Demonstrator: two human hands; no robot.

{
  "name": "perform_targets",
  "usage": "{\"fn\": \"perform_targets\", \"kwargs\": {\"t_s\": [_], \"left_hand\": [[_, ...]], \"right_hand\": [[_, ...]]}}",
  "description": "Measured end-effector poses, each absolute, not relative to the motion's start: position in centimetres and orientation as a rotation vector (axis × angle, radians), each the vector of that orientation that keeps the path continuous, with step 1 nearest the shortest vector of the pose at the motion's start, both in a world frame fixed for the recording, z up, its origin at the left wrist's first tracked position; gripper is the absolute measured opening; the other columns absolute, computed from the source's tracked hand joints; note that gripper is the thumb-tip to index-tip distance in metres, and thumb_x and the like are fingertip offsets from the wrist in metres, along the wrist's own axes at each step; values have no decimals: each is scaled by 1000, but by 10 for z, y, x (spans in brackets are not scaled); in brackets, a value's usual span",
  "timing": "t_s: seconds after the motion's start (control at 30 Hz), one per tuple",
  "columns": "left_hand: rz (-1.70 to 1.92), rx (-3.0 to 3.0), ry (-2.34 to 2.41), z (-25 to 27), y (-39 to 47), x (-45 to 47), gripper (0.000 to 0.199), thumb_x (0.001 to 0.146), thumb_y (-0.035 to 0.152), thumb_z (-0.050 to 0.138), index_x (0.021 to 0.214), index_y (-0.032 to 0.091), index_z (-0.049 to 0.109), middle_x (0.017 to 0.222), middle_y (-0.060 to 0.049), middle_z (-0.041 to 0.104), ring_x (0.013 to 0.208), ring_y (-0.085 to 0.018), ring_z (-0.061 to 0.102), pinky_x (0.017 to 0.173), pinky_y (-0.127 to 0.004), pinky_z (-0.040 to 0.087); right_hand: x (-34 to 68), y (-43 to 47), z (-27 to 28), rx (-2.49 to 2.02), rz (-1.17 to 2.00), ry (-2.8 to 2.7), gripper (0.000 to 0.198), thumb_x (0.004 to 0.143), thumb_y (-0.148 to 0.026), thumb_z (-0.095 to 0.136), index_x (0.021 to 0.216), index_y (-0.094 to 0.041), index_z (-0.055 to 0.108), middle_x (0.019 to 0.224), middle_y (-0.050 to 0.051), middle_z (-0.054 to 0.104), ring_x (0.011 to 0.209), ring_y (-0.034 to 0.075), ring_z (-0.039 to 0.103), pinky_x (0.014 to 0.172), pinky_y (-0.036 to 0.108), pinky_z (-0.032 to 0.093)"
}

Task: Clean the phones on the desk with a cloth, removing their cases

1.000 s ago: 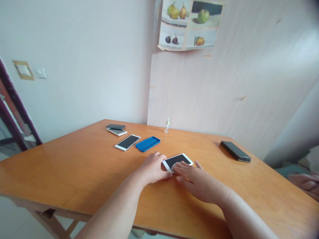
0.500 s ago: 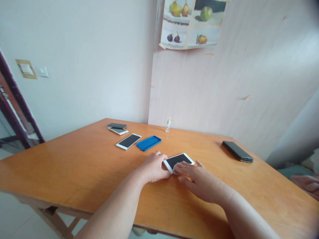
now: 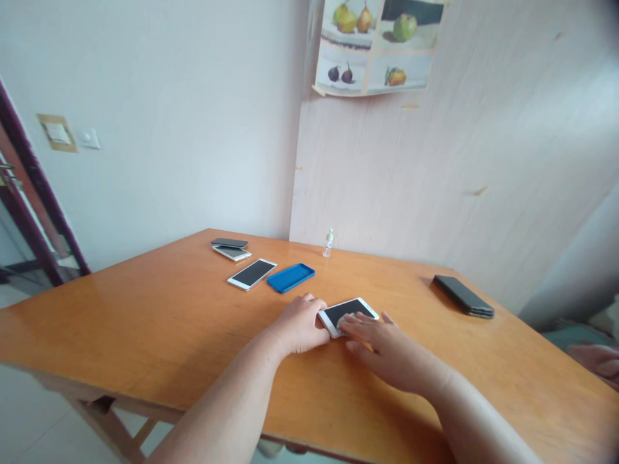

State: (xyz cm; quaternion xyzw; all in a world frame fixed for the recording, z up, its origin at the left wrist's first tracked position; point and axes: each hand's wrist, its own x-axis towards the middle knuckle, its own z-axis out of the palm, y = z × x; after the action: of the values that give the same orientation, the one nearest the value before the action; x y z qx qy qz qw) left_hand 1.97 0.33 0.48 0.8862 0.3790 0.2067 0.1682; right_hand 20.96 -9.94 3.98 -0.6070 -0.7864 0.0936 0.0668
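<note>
A white smartphone [image 3: 334, 314] with a dark screen lies face up on the table in front of me. My left hand [image 3: 303, 323] is closed on its left end, with the thumb at the near edge and the fingers at the far edge. Under the fingertips of my right hand [image 3: 374, 338], a small crumpled white tissue [image 3: 341, 321] is pressed on the lower part of the screen. Those fingers lie nearly flat and cover most of the tissue. Just beyond my left hand is an empty blue phone case [image 3: 291, 278], with another white smartphone [image 3: 252, 274] to its left.
Two more phones [image 3: 230, 243] overlap at the far left of the wooden table [image 3: 193, 335]. A small clear bottle [image 3: 328, 243] stands near the wall. Dark stacked phone-like slabs [image 3: 463, 296] lie at the right. Someone else's blurred hand [image 3: 599, 361] shows at the right edge.
The whole view has shifted slightly. Both hands, the smartphone and the tissue stay in almost the same places relative to each other.
</note>
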Motion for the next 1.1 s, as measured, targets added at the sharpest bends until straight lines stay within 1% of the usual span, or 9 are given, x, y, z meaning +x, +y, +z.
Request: {"fn": "perform_targets", "kwargs": {"t_s": [0.13,0.27,0.37,0.43,0.6,0.77,0.87,1.0,1.1], "left_hand": [[597,2521,1085,4,3,20,35,71,38,66,102,24,65,101,-7,61,99,-26,59,86,-32,49],[575,2526,1080,5,3,20,36,69,35,67,103,24,65,103,-7,61,100,-26,59,88,-32,48],[578,2534,1079,5,3,20,36,70,36,66,104,24,65,103,-7,60,100,-26,59,87,-33,48],[575,2541,1080,5,3,20,36,70,37,66,103,24,65,103,-7,61,100,-27,59,87,-33,48],[570,2542,1112,6,1,20,39,69,43,68,104,25,64,103,-7,61,101,-28,59,87,-35,48],[557,2545,1116,9,-2,21,34,69,39,67,100,26,64,101,-6,60,98,-27,60,84,-34,49],[548,2536,1108,10,-2,21,38,66,45,70,98,27,64,102,-5,60,99,-27,59,83,-34,49],[573,2532,1120,8,-1,21,45,64,57,70,96,26,64,101,-6,60,98,-28,59,81,-35,49],[600,2556,1122,5,-1,21,44,69,61,65,94,25,64,98,-7,60,95,-27,60,80,-35,49]], "right_hand": [[207,-99,36,-1752,398,-2428,49,94,-36,40,143,-33,45,151,4,42,142,28,31,115,59,12],[232,-88,28,-2143,148,-2162,45,95,-39,38,135,-29,53,144,8,51,138,35,36,107,73,8],[237,-83,26,-2218,86,-2094,44,96,-39,36,133,-26,56,142,8,53,137,37,37,105,75,9],[229,-85,27,-2094,151,-2166,44,97,-41,33,133,-29,55,143,7,52,137,35,37,106,73,11],[203,-92,28,-1742,362,-2350,49,100,-49,25,140,-34,48,148,3,46,141,28,33,115,59,13],[224,-79,21,-2049,212,-2177,51,100,-50,22,139,-33,49,149,3,44,141,33,32,106,74,11],[235,-73,18,-2210,127,-2047,51,99,-50,23,138,-30,50,149,4,44,140,36,33,103,78,10],[220,-77,21,-2001,276,-2148,55,100,-53,17,138,-32,50,149,3,44,142,32,29,109,72,12],[203,-84,25,-1758,398,-2271,55,99,-56,16,141,-37,46,150,0,43,144,27,27,114,63,11]]}}
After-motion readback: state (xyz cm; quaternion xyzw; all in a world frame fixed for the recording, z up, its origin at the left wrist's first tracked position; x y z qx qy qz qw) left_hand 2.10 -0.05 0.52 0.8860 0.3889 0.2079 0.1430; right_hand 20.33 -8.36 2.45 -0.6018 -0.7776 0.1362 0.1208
